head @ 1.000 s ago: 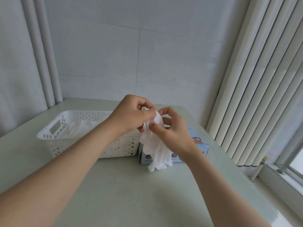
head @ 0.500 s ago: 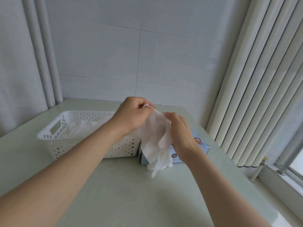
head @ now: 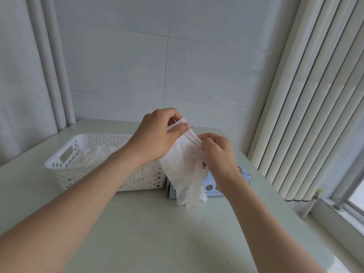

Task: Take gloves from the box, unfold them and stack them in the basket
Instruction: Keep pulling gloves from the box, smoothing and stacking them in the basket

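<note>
A white perforated basket (head: 78, 178) sits on the pale green table (head: 177, 233) at about 9 o'clock from the hands, with flattened white gloves (head: 94, 156) lying inside. Vertical blinds (head: 315, 95) hang at 3 o'clock. The left forearm crosses the basket's near right corner. The blue glove box (head: 245, 177) stands just right of the basket, mostly hidden behind the right hand (head: 218, 156) and the hanging glove (head: 185, 164); its printing is too small to read. The left hand (head: 157, 138) pinches the glove's cuff between thumb and fingers; the right hand pinches its side edge lower down. The glove hangs above the table, its long axis near upright, cuff at 12 o'clock, fingertips at 6, slightly blurred.
</note>
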Demonstrator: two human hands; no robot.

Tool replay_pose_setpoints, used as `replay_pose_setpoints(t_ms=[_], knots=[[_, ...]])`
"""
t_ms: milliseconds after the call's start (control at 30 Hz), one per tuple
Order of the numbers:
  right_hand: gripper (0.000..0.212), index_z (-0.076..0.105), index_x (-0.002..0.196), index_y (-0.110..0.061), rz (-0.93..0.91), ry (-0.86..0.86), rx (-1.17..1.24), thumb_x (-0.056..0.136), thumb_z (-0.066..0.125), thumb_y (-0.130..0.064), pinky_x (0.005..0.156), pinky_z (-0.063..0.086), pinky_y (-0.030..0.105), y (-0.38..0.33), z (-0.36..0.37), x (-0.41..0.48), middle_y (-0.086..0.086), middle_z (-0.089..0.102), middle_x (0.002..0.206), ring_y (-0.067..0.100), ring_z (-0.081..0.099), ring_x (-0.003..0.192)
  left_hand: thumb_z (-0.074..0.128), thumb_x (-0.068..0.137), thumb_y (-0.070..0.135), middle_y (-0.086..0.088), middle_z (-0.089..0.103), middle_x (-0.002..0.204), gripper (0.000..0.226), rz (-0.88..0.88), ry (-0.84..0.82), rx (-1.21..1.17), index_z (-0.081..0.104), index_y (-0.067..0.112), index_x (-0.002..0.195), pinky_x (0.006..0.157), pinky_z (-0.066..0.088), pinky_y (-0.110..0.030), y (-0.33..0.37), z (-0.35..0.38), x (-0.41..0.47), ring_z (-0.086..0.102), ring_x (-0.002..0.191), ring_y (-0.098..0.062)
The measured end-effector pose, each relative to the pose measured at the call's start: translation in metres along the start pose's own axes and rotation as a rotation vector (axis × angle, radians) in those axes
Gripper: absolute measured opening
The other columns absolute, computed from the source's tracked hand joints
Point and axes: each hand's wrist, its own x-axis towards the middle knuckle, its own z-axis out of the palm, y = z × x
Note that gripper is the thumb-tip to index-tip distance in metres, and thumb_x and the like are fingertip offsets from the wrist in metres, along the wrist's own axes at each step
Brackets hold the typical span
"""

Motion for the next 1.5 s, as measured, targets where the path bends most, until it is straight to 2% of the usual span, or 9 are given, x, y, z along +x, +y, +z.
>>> replay_pose_setpoints(t_ms=[167, 267, 533, 633, 733, 833, 1033, 1267, 1500], knots=[[0.029, 0.066, 0.094, 0.006, 0.102, -0.047, 0.096, 0.1, 0.051, -0.019, 0.051, 0.039, 0.025, -0.004, -0.004, -0.002, 0.008, 0.055, 0.075, 0.022, 0.047, 0.065, 0.064, 0.102, 0.041, 0.006, 0.074, 0.102, 0.019, -0.09, -0.012, -0.106, 0.07, 0.023, 0.101, 0.094, 0.054, -0.042, -0.003, 0.001, 0.0, 0.068, 0.104, -0.015], [0.022, 0.071, 0.093, -0.011, 0.03, -0.212, -0.014, 0.1, 0.066, -0.031, 0.051, 0.046, 0.021, 0.0, -0.005, -0.002, -0.004, 0.069, 0.071, 0.014, 0.062, 0.06, 0.067, 0.101, 0.04, 0.009, 0.074, 0.102, 0.017, -0.098, -0.004, -0.128, 0.07, 0.024, 0.1, 0.095, 0.055, -0.044, -0.005, -0.001, 0.001, 0.069, 0.105, -0.013], [0.022, 0.071, 0.096, 0.012, 0.047, -0.289, 0.067, 0.093, 0.052, 0.002, 0.079, 0.066, 0.049, 0.0, -0.01, -0.001, 0.03, 0.074, 0.091, 0.046, 0.074, 0.087, 0.071, 0.098, 0.039, 0.007, 0.075, 0.096, 0.016, -0.108, 0.11, -0.176, 0.071, 0.023, 0.093, 0.085, 0.052, -0.034, -0.009, -0.014, 0.006, 0.069, 0.099, -0.012], [0.029, 0.054, 0.088, 0.023, 0.048, -0.253, 0.056, 0.092, 0.054, -0.006, 0.081, 0.065, 0.046, 0.0, -0.01, 0.004, 0.026, 0.061, 0.079, 0.054, 0.061, 0.077, 0.074, 0.096, 0.04, 0.008, 0.075, 0.091, 0.018, -0.088, 0.161, -0.161, 0.072, 0.023, 0.09, 0.076, 0.051, -0.03, -0.007, -0.016, 0.006, 0.07, 0.091, -0.011], [0.034, 0.043, 0.077, 0.019, -0.027, -0.174, 0.091, 0.091, 0.055, -0.009, 0.073, 0.062, 0.053, -0.004, -0.005, 0.003, 0.02, 0.037, 0.072, 0.029, 0.041, 0.072, 0.078, 0.094, 0.04, 0.006, 0.073, 0.08, 0.02, -0.032, 0.252, -0.209, 0.074, 0.022, 0.085, 0.067, 0.048, -0.022, 0.0, -0.02, 0.006, 0.068, 0.073, -0.01], [0.036, 0.029, 0.066, 0.001, -0.075, -0.013, 0.104, 0.091, 0.055, -0.005, 0.055, 0.041, 0.033, -0.011, 0.002, -0.003, 0.013, 0.022, 0.071, 0.026, 0.024, 0.065, 0.08, 0.093, 0.038, 0.001, 0.074, 0.078, 0.021, -0.007, 0.261, -0.32, 0.075, 0.019, 0.086, 0.064, 0.047, -0.019, 0.011, -0.024, 0.004, 0.064, 0.067, -0.009], [0.035, 0.04, 0.062, -0.008, -0.096, 0.202, 0.174, 0.094, 0.056, -0.008, 0.052, 0.032, 0.024, -0.013, 0.014, -0.007, 0.001, 0.031, 0.058, 0.021, 0.031, 0.054, 0.077, 0.095, 0.038, 0.002, 0.076, 0.083, 0.021, -0.041, 0.23, -0.385, 0.075, 0.019, 0.089, 0.071, 0.049, -0.018, 0.018, -0.027, 0.005, 0.067, 0.077, -0.005], [0.014, 0.065, 0.094, -0.018, -0.421, 0.388, -0.322, 0.103, 0.057, -0.025, 0.058, 0.043, 0.021, -0.026, 0.03, 0.019, 0.0, 0.064, 0.065, 0.001, 0.059, 0.068, 0.071, 0.097, 0.041, -0.001, 0.07, 0.075, 0.023, -0.236, 0.297, -0.298, 0.07, 0.019, 0.088, 0.058, 0.043, -0.024, -0.007, -0.038, 0.014, 0.054, 0.059, -0.007], [0.02, 0.065, 0.114, -0.014, -0.537, 0.076, -0.715, 0.108, 0.049, -0.025, 0.054, 0.051, 0.039, -0.034, 0.06, 0.061, 0.001, 0.058, 0.066, 0.029, 0.059, 0.067, 0.054, 0.106, 0.048, -0.008, 0.066, 0.085, 0.04, -0.348, 0.093, 0.14, 0.059, 0.009, 0.094, 0.059, 0.061, -0.044, -0.062, -0.067, 0.01, 0.069, 0.07, -0.033]])
